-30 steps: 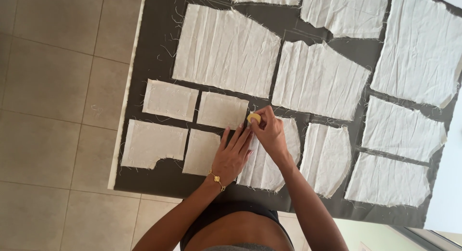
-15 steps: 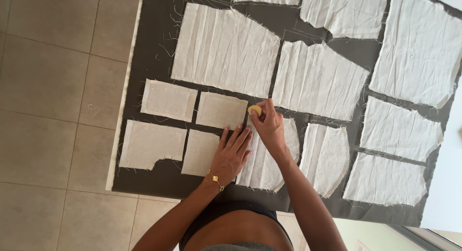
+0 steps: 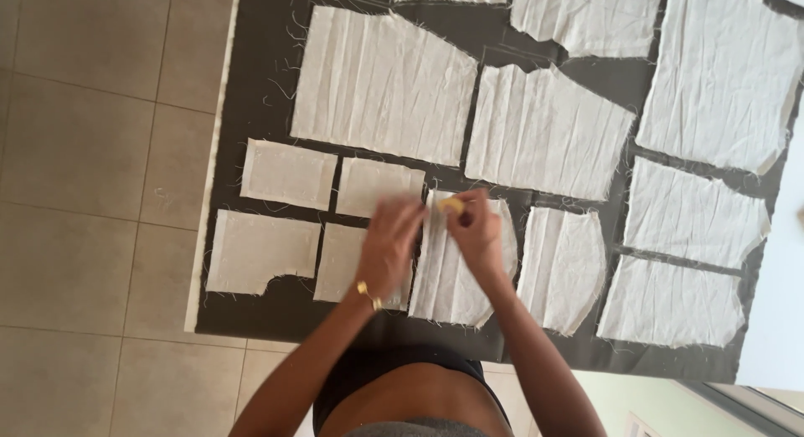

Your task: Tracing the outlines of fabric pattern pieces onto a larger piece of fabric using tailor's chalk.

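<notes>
I'm pinching small yellow chalk (image 3: 450, 205) in right hand (image 3: 477, 236) — light, brittle; left hand (image 3: 389, 244) flat, pressing limp pale cloth piece (image 3: 456, 269) near dark fabric (image 3: 268, 93) front edge.

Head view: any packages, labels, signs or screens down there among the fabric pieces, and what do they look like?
None in view: only pale fabric pieces laid on a dark grey cloth over the tiled floor, with the left hand flat on them and the right hand pinching a small yellow object.
</notes>
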